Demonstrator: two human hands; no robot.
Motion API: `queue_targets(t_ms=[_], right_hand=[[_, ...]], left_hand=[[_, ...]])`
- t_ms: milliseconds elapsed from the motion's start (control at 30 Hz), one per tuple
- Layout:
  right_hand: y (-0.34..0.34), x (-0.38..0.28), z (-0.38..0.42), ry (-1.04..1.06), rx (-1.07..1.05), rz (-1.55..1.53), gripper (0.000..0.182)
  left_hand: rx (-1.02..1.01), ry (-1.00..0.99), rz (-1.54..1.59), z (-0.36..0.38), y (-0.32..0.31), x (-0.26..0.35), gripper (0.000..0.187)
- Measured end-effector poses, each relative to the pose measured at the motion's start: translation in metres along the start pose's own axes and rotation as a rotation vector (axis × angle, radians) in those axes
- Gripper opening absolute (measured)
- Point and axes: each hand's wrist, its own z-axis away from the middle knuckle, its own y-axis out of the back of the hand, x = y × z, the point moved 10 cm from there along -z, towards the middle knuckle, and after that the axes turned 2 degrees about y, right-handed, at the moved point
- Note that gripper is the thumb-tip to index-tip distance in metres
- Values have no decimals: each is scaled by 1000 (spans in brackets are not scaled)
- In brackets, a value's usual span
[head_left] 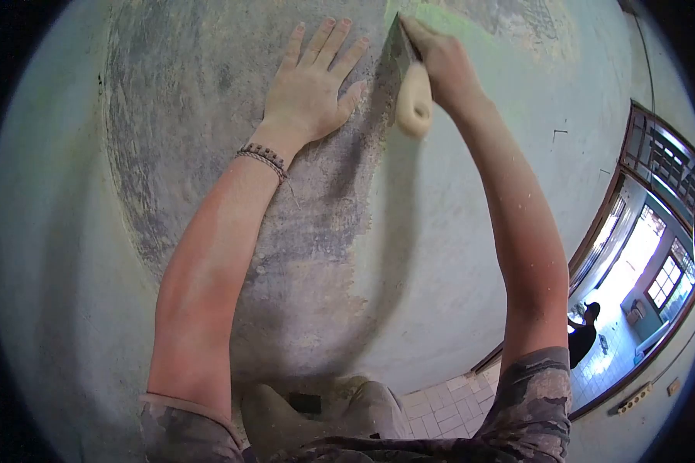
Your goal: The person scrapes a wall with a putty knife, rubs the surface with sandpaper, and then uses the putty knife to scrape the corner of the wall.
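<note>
My left hand [309, 92] lies flat on the wall, fingers spread, over a rough grey patch [185, 92] where the paint is off. A braided bracelet circles that wrist. My right hand [446, 65], higher and to the right, is closed on a scraper [415, 100] with a pale handle that has a hole in its end. The scraper's thin metal blade is seen nearly edge-on against the wall, by the border between the bare patch and the green paint [471, 31]. Part of the blade is hidden by my fingers.
Pale green painted wall [471, 255] surrounds the bare patch. At the right a wood-framed opening [618, 177] leads to a bright tiled room, where a person [583, 336] in dark clothes and a cap is. A power strip [635, 399] hangs low on the wall. Floor tiles [448, 405] show below.
</note>
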Motion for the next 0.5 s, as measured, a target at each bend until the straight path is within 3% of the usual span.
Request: queue_targets(t_ms=[100, 167, 200, 367, 500], right_hand=[[-5, 6, -28, -46, -160, -227, 53], [21, -13, -18, 87, 73, -226, 42], [22, -15, -16, 87, 73, -223, 42], [9, -1, -40, -74, -140, -242, 41], [21, -22, -24, 81, 69, -230, 35]], left_hand=[[-31, 0, -52, -2, -3, -2, 57], [-16, 7, -33, -1, -2, -1, 56], [-14, 6, -30, -1, -2, -1, 56], [11, -3, 11, 0, 0, -1, 57], [-21, 6, -14, 0, -1, -3, 56]])
